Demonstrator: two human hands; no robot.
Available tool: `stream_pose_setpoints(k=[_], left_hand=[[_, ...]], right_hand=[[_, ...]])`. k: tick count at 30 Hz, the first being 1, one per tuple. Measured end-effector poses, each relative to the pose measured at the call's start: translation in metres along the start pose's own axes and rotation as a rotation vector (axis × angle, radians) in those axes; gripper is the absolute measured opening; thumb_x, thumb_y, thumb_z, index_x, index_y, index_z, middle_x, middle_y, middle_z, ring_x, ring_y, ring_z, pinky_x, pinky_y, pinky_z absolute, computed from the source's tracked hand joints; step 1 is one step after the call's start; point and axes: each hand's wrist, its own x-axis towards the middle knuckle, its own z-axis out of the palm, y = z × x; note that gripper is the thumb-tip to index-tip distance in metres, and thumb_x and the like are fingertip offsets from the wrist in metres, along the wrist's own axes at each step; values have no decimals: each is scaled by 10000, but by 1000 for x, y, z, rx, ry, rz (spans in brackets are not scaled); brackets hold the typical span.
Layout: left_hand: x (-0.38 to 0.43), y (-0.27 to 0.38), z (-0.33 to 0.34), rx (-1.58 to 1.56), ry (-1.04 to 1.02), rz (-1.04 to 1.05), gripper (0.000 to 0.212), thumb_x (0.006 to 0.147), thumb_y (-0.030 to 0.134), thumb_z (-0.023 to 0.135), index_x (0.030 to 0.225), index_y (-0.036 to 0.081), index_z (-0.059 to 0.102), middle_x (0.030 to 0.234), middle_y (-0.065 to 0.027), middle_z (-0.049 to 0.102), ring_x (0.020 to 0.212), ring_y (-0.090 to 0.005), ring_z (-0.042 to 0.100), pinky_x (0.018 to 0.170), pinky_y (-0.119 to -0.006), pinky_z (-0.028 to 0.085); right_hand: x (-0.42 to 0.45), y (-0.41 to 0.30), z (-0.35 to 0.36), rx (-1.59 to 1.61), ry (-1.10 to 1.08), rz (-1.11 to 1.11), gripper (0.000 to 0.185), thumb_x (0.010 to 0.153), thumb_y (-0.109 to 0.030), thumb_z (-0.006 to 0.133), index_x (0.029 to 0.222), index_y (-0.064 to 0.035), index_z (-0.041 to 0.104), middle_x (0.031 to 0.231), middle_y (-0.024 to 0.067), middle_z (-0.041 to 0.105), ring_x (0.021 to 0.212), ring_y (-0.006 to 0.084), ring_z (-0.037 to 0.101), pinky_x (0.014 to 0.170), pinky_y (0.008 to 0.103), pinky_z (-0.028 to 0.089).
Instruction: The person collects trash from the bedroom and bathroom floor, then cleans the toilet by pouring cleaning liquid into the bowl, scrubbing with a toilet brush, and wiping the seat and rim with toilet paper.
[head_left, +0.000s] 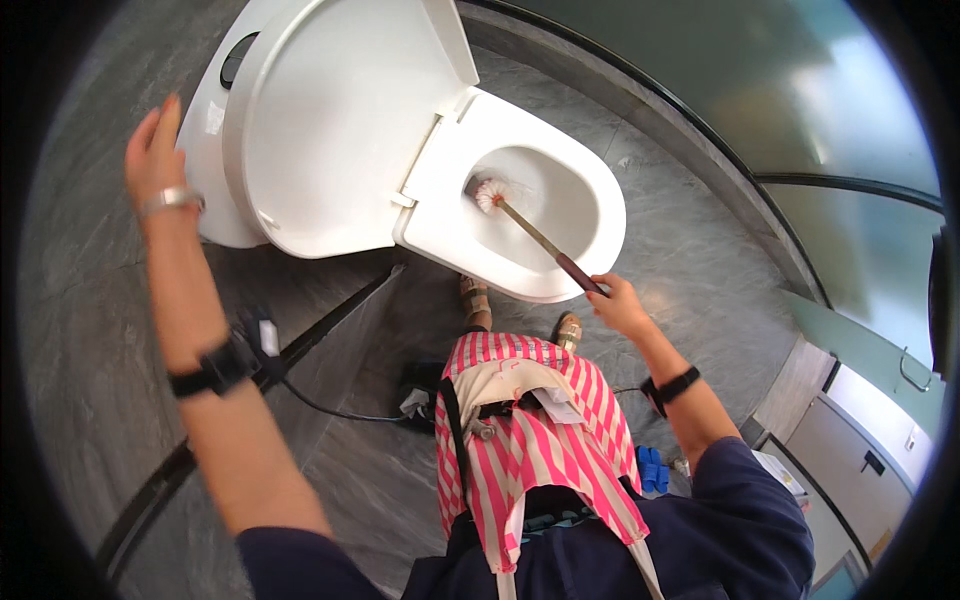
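Observation:
My right hand (616, 304) grips the dark handle of a toilet brush (536, 234), whose round white and red bristle head is inside the bowl of a white toilet (600, 176). The seat is down and the lid (337, 127) stands raised. My left hand (156, 161), with a metal band at the wrist, is lifted at the left beside the toilet tank (214, 135); its fingers are extended and hold nothing. A black flush button (238, 60) is on the tank top. The brush head partly hides the bottom of the bowl.
A dark-edged glass panel (330, 322) rises from the grey floor at left. Frosted glass (750, 97) curves along the upper right above a stone curb (675, 127). Blue slippers (652, 469) lie at lower right. A cable (337, 412) runs near the striped apron (540, 450).

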Motion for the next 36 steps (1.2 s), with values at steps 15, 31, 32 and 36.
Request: stream_pose_setpoints(k=[15,31,32,36], left_hand=[[-378,-174,69,-234,-954,-739,515,923,493,410,1056,8,522,778,-85,621,622,-123,562,544,-222,460],[-337,-177,178,-161,-1031,-717,306,935,335,419,906,31,443,591,-103,572,478,-173,558,381,-270,416],[-345,-176,183,-136,-1048,-680,323,928,320,446,887,0,455,621,-116,570,487,-201,577,417,-308,447],[-391,-178,198,74,-1131,-457,420,887,364,505,879,-56,508,698,-205,599,631,-340,619,573,-420,483]], right_hand=[[-114,-7,75,479,-166,-175,346,885,-66,534,1226,-54,477,757,7,579,601,37,493,499,187,386],[-34,-2,103,770,85,-301,303,902,-121,544,1202,-112,502,665,1,558,458,37,412,401,187,307],[-36,4,100,811,89,-256,304,899,-122,549,1200,-113,504,663,2,557,465,41,418,410,187,315],[-54,39,91,974,121,-193,290,910,-115,524,1198,-101,497,656,20,559,424,46,383,383,186,287]])
